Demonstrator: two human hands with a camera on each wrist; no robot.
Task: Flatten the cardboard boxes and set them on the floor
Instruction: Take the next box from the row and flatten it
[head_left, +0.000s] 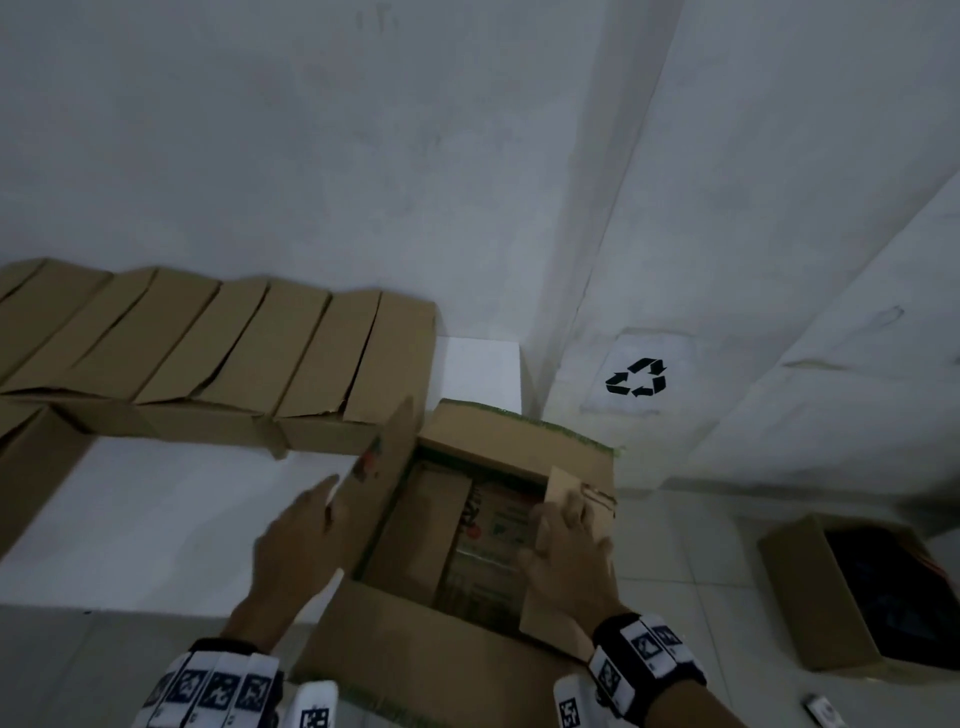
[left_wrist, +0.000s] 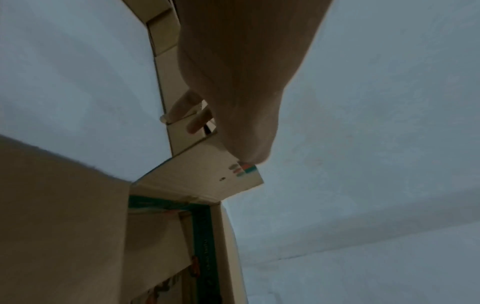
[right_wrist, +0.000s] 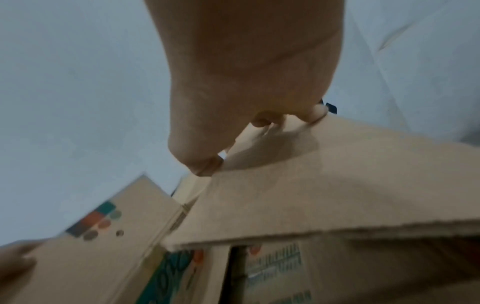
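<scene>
An open brown cardboard box (head_left: 457, 660) stands below me with its top flaps up and printed cardboard inside. My left hand (head_left: 304, 543) lies with straight fingers against the outside of the left flap (head_left: 387, 483). In the left wrist view the left hand (left_wrist: 233, 82) touches that flap (left_wrist: 202, 176) near its colour marks. My right hand (head_left: 571, 561) grips the right flap (head_left: 563, 483), fingers curled over its top edge. The right wrist view shows the right hand (right_wrist: 246, 72) on this flap (right_wrist: 337, 174).
A row of brown cardboard boxes (head_left: 218, 348) lies along the back of a white table (head_left: 145, 519) at the left. Another open box (head_left: 831, 597) with dark contents sits on the tiled floor at the right. A recycling symbol (head_left: 636, 376) marks the wall.
</scene>
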